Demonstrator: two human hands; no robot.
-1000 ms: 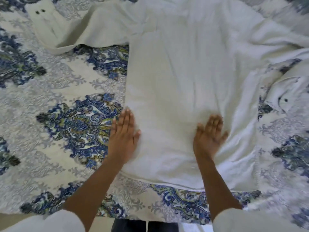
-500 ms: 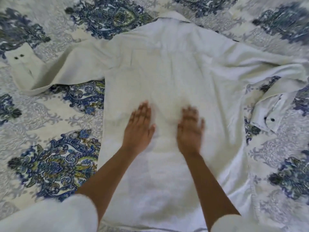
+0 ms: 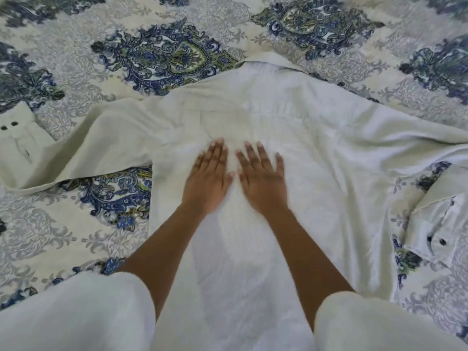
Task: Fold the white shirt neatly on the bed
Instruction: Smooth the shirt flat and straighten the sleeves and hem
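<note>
The white shirt (image 3: 329,173) lies back-up and spread out on the bed, collar (image 3: 266,60) at the far end. Its left sleeve (image 3: 83,150) stretches out to the left, ending in a cuff with two dark buttons (image 3: 17,138). The right sleeve (image 3: 435,219) is bent back at the right, its buttoned cuff near the shirt's side. My left hand (image 3: 209,179) and my right hand (image 3: 262,182) lie flat side by side on the middle of the shirt's back, fingers straight and pointing toward the collar.
The bedspread (image 3: 164,51) is cream with blue paisley medallions and surrounds the shirt on all sides. My own white sleeves (image 3: 76,312) fill the lower corners of the view.
Both hands slid from the shirt's lower hem, apart, up the back toward the collar and came together. The view tilted up, showing the collar and more of the bed.
</note>
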